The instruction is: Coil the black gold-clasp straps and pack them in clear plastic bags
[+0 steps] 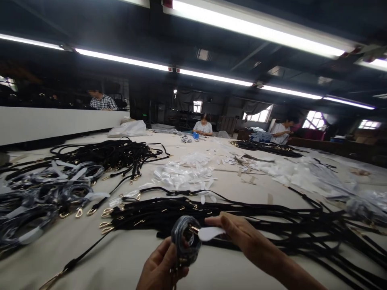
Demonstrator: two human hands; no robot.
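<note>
My left hand (161, 264) is closed around the lower left side of a coiled strap (179, 235) wrapped in clear plastic, held up above the table. A gold metal clasp shows near the middle of the coil. My right hand (242, 235) pinches a white tag (210, 233) whose rounded end touches the coil's right side by the clasp. Directly behind both hands lies a long bundle of black straps (145, 213) with gold hooks at its left end. One loose strap (86, 251) stretches from that bundle toward the lower left.
Plastic-wrapped coils with white tags (30, 217) are heaped at the left, before a pile of black straps (105, 153). Clear plastic bags (181, 173) lie mid-table, with more plastic (290, 173) at the right. Three people sit or stand farther back, one beside a blue box (196, 136).
</note>
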